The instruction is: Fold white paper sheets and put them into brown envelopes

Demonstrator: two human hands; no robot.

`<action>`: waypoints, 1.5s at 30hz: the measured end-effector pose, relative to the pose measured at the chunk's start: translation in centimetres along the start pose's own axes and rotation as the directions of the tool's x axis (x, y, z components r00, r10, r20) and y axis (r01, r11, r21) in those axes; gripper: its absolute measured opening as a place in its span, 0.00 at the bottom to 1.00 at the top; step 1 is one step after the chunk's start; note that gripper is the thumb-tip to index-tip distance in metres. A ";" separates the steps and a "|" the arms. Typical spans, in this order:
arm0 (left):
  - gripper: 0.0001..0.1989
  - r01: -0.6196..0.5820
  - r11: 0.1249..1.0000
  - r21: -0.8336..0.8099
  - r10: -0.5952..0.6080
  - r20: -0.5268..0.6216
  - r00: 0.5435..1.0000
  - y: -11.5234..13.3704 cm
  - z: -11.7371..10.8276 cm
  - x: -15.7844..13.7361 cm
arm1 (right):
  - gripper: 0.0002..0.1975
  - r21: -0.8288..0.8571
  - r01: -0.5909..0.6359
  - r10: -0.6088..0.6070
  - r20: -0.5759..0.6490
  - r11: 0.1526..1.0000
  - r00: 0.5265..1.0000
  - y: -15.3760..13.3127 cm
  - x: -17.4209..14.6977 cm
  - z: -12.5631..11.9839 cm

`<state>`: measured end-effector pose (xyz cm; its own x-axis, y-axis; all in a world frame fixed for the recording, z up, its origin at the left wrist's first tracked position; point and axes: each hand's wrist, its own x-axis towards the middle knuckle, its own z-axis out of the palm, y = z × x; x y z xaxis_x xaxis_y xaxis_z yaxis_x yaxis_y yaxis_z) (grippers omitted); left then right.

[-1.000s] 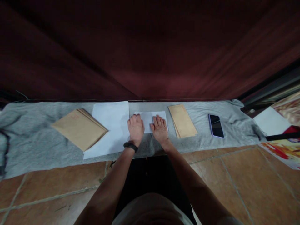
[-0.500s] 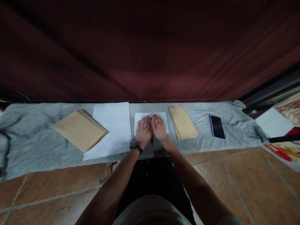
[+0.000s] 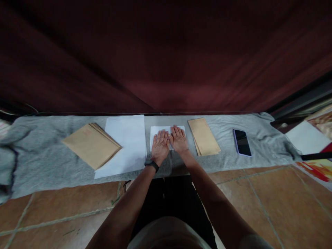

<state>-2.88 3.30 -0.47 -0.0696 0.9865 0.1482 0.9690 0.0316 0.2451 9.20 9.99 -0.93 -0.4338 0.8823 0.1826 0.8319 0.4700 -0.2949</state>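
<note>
A small white sheet of paper [image 3: 155, 130], apparently folded, lies flat on the grey cloth in front of me. My left hand [image 3: 160, 144] rests palm down on its left half, fingers stretched out. On its right half my right hand [image 3: 178, 139] also lies flat with its fingers extended. The two hands almost touch at the thumbs and cover much of the sheet. Left of them is a stack of larger white paper [image 3: 129, 138], partly under a fanned pile of brown envelopes [image 3: 90, 145]. Just to the right sit several brown envelopes [image 3: 204, 136].
A grey cloth [image 3: 46, 166] covers the long narrow surface. A phone in a purple case [image 3: 242, 142] lies toward its right end. Behind hangs a dark red curtain [image 3: 166, 69]. A white sheet [image 3: 308, 137] and printed material stand at the far right, above tiled floor [image 3: 249, 200].
My right hand has slid slightly right across the small sheet, while the left stays nearly in place. The whole view has shifted a little.
</note>
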 end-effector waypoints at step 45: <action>0.29 0.137 0.990 0.012 -0.137 -0.032 0.990 -2.6 -0.3 1.7 | 0.28 0.065 -0.028 0.027 0.024 0.997 0.999 -3.7 0.5 -0.2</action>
<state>-5.57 4.84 -0.56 -0.2093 0.9672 0.1439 0.9531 0.1689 0.2512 5.94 8.67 0.42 -0.4195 0.8950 0.1519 0.8197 0.4453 -0.3603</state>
